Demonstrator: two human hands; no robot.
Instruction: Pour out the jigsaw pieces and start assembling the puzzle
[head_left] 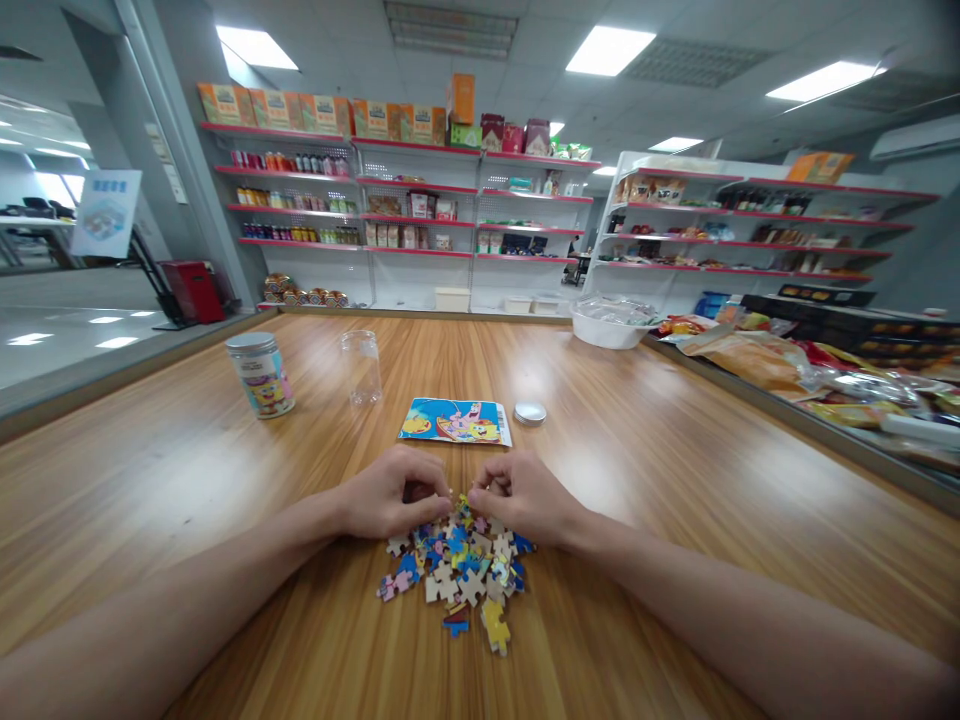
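A loose heap of jigsaw puzzle pieces lies on the wooden table, some showing blue, yellow or pink print and others their plain pale backs. Over the heap's far edge, my left hand is closed in a pinch, with a small bit of a puzzle piece at its fingertips. Facing it, my right hand pinches in the same way at another piece, mostly hidden by the fingers. The fingertips of both hands are close together but apart. Just beyond them lies a colourful cartoon picture sheet.
A round silver lid lies right of the sheet. To the left stand a clear plastic jar and a printed can with a grey lid. A white bowl is at the far right, near packaged snacks. Stocked shelves line the back.
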